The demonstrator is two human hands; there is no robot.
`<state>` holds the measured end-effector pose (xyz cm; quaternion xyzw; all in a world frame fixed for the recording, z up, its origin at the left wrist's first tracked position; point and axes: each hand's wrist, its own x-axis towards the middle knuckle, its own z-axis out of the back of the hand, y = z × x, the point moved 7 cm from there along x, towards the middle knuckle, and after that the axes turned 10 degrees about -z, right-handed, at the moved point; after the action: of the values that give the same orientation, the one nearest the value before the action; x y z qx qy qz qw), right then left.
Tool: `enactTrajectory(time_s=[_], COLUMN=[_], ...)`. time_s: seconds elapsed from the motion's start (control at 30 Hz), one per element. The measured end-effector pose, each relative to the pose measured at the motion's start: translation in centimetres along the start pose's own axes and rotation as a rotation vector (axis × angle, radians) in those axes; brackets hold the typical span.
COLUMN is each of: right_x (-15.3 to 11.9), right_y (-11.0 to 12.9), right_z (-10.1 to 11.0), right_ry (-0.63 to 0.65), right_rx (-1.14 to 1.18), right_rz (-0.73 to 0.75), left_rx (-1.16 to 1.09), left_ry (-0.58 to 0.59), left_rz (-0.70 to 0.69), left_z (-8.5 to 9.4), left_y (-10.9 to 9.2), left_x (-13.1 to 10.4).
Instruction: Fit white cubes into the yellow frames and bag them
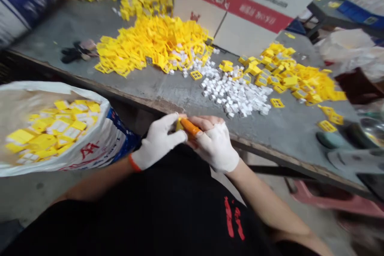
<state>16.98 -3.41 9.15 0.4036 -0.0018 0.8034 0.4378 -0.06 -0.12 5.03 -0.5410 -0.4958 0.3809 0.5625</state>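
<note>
The small yellow piece (179, 124), probably light, stiff, slightly slippery plastic best held by its edges, is just off the front edge of the table (171, 95). The left hand (162, 138) has it in a narrow pinch; the right hand (216, 143) curls close, its exact hold hidden

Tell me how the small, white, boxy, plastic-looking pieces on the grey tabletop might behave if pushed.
The white pieces would probably scatter, lying loose in a heap. Their boxy sides suggest sliding more than rolling.
</note>
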Motion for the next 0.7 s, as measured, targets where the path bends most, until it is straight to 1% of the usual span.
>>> enactTrajectory(time_s=[0.03, 0.1, 0.17, 0.23, 0.3, 0.4, 0.5, 0.57, 0.63, 0.7], right_x=[-0.2, -0.5, -1.1, -1.7, -2.0, -2.4, -2.8, -3.0, -3.2, -3.4], right_y=[-0.7, -3.1, -5.2, -6.1, -6.1, -5.7, -5.6, -5.6, -5.5, -5.1], right_z=[0.0, -0.5, -1.8, -3.0, -3.4, -3.6, -4.0, -4.5, -5.0, -5.1], right_ry=[0.000, 0.015, 0.090, 0.164, 0.187, 0.176, 0.118, 0.079, 0.091, 0.129], right_rx=[0.106, 0.376, 0.644, 0.822, 0.900, 0.914, 0.901, 0.951, 1.040, 1.106], right_rz=[-0.083, -0.338, -0.581, -0.736, -0.800, -0.825, -0.894, -0.969, -1.041, -1.083], left_rx=[0.021, -0.012, -0.016, 0.000, 0.020, 0.083, 0.147, 0.146, 0.130, 0.115], left_ry=[0.031, 0.081, 0.124, 0.148, 0.150, 0.111, 0.074, 0.052, 0.033, 0.058], left_rz=[-0.002, 0.009, -0.003, -0.024, -0.036, -0.046, -0.068, -0.060, -0.033, -0.015], left_z=[-0.3, -0.7, -0.9, -1.0, -1.1, -1.2, -1.4, -1.3, -1.0, -1.0], left_y=[-0.1, 0.0, -0.2, -0.7, -1.2, -1.4, -1.1, -0.9, -0.6, -0.4], left_x=[-0.1, -0.3, -0.2, -0.1, -0.2, -0.3, -0.3, -0.3, -0.1, 0.2])
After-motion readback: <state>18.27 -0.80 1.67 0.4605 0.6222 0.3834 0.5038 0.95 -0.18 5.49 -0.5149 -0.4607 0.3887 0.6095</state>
